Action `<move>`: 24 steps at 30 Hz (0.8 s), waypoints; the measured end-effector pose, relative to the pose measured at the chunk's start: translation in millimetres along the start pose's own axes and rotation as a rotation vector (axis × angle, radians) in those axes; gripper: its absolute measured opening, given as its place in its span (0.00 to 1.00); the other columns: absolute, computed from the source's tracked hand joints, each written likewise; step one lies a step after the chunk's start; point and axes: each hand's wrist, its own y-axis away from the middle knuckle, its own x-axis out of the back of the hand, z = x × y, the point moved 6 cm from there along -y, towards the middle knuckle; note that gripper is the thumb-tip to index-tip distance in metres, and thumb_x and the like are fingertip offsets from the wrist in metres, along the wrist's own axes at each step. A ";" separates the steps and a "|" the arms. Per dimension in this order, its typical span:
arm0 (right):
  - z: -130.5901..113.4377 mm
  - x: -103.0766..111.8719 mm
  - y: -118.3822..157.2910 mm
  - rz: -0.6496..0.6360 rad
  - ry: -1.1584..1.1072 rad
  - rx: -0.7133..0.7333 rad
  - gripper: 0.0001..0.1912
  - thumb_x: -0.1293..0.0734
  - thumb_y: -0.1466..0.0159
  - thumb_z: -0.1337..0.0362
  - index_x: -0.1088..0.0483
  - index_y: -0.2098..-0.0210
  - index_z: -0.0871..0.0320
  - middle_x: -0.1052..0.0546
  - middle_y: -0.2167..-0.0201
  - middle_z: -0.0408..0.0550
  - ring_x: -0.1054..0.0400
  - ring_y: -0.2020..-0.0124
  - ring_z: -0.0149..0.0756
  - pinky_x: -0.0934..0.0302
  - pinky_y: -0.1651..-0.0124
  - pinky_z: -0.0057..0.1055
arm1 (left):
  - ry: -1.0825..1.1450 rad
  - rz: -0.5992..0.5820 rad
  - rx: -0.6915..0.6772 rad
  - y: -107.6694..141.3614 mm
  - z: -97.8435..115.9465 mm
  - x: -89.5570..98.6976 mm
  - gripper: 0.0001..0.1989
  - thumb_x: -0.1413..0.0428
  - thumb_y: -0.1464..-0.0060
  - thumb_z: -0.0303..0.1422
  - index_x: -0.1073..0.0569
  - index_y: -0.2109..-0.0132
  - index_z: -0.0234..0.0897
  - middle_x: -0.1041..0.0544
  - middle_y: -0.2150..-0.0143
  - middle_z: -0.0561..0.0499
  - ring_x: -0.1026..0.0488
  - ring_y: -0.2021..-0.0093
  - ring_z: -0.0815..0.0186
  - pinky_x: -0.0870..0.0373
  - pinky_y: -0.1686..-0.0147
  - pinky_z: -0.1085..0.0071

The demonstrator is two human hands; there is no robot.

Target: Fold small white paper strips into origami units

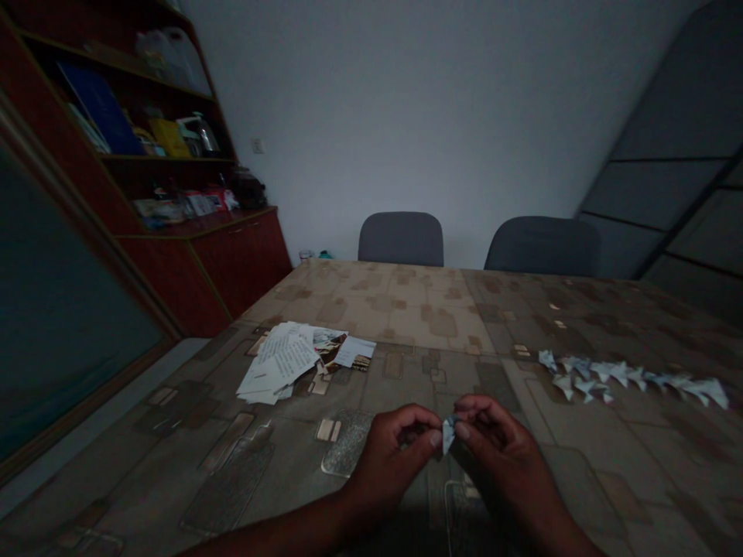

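Note:
My left hand (395,452) and my right hand (493,441) hover above the table, fingertips close together. Pinched between them is a small folded paper piece (448,435), pale and pointed, with most of its folds too small to tell. To the right, a long row of similar folded paper pieces (627,377) lies on the tabletop, linked or overlapping. Left of my hands lies a loose pile of printed paper sheets (282,363), with a photo-printed card (328,346) at its far edge. Neither hand touches these.
A patterned brown table cover (371,309) spans the view. Two grey chairs (400,240) stand beyond its far edge against a pale wall. A dark red cabinet with shelves (232,271) holding folders and containers stands at the left, and a dark glass panel lies nearer.

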 end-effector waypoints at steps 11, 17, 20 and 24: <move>3.1 -0.1 1.8 -0.036 -0.095 -0.026 0.11 0.25 0.46 0.57 0.26 0.66 0.53 0.27 0.73 0.41 0.34 0.72 0.31 0.40 0.70 0.25 | 0.232 -0.019 0.106 -2.8 -12.8 -3.8 0.14 0.36 0.51 0.39 0.26 0.67 0.30 0.26 0.75 0.51 0.30 0.73 0.70 0.34 0.69 0.74; 0.4 0.0 5.0 -0.030 -0.056 -0.037 0.13 0.25 0.46 0.56 0.24 0.63 0.54 0.25 0.74 0.42 0.33 0.72 0.31 0.39 0.70 0.25 | 0.223 -0.024 0.105 -3.1 -14.9 -3.3 0.15 0.36 0.51 0.40 0.25 0.67 0.30 0.25 0.76 0.51 0.29 0.74 0.70 0.34 0.70 0.75; -1.9 -1.4 4.1 -0.022 -0.034 -0.021 0.13 0.25 0.47 0.56 0.23 0.64 0.54 0.24 0.74 0.43 0.32 0.72 0.32 0.38 0.70 0.26 | 0.233 -0.026 0.110 -3.0 -14.4 -3.9 0.16 0.36 0.52 0.41 0.26 0.67 0.30 0.26 0.76 0.51 0.29 0.74 0.70 0.34 0.70 0.75; -3.6 -2.0 3.1 -0.010 0.020 -0.009 0.12 0.25 0.46 0.56 0.23 0.64 0.54 0.23 0.72 0.44 0.31 0.71 0.33 0.37 0.69 0.26 | 0.246 -0.021 0.117 -2.7 -12.4 -4.6 0.18 0.35 0.54 0.43 0.26 0.67 0.30 0.26 0.76 0.51 0.29 0.74 0.70 0.34 0.70 0.74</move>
